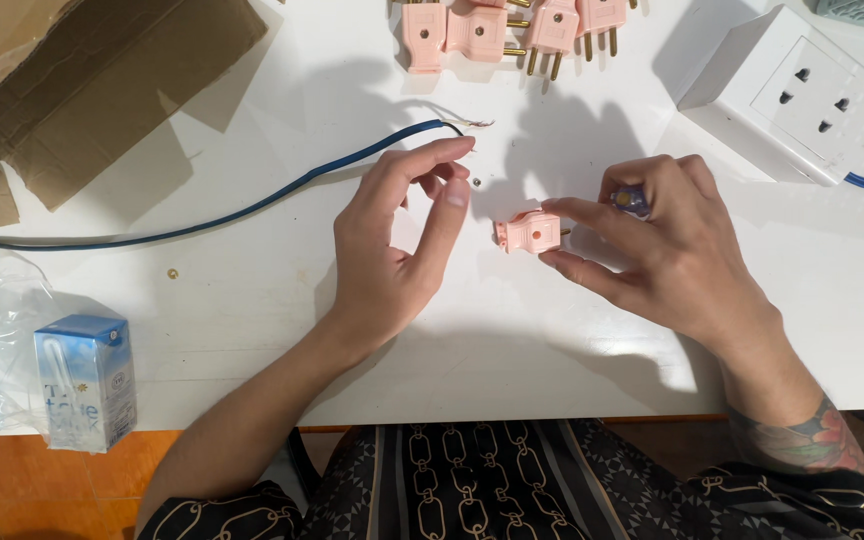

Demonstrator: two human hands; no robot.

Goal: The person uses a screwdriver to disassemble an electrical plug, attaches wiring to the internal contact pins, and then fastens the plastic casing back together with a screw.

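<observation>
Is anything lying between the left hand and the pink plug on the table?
Nothing visible: only bare white table separates the left hand from the pink plug, which the right hand touches with its fingertips.

We count five pink plugs: one pink plug (530, 232) in the middle of the counter (512, 340) and four pink plugs (508, 30) grouped at the far edge. We see one blue cable (222, 212) across the left, one white socket block (802, 95) far right, one small blue carton (86, 380) near left, one cardboard box (82, 80) far left, and two hands, the left (397, 250) and the right (662, 245).
</observation>
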